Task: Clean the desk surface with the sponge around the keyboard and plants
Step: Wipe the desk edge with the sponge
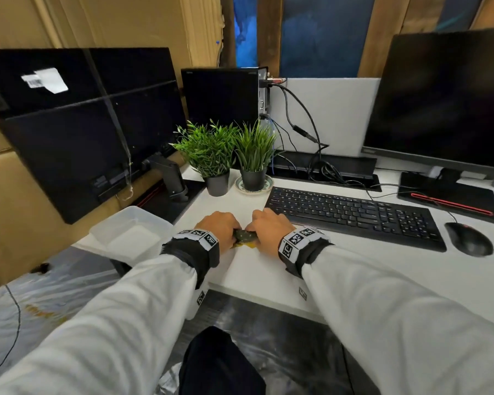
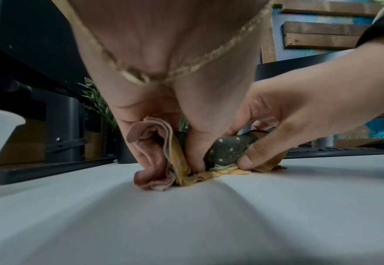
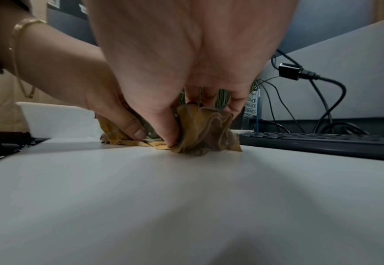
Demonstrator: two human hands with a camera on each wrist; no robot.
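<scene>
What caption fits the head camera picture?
Both hands, left hand and right hand, bunch a cleaning cloth on the white desk beside the keyboard.

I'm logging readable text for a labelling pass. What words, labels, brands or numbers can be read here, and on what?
None can be read.
White sticker on the black panel: barcode and print, blurred.
Keyboard: key legends too small.
Right monitor: logo at lower left of bezel, too small.
Wristbands: square coded markers, no words.
</scene>
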